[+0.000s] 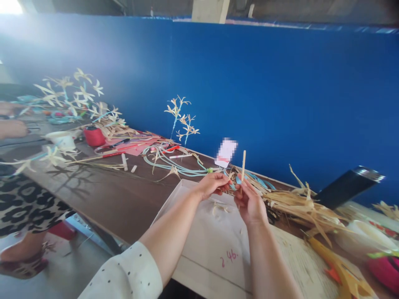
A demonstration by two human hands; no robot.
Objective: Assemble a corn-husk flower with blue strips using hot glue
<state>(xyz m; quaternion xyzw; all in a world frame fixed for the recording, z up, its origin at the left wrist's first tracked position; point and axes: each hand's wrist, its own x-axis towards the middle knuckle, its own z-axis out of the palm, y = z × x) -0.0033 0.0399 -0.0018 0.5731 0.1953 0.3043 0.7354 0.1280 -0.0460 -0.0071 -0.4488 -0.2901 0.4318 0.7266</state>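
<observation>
My right hand [251, 202] is closed round a thin pale wooden stick [244, 162], which points upward. Just left of it, my left hand [214, 185] pinches what looks like a small piece of dried husk [231, 176]. The two hands are close together, fingertips almost meeting. Under them lies a shallow white box lid [207, 245] with red handwritten figures and a few husk scraps [220, 207] inside. Fingers partly hide the small pieces between the hands.
Dried husks [293, 203], a dark tumbler [349, 187] and a yellow glue gun [339, 265] are on the right. Husk flowers [187, 128] stand by the blue partition [280, 83]. Leftward are pale blue cords [174, 169], a red thread spool [94, 136] and another person's hand [14, 128].
</observation>
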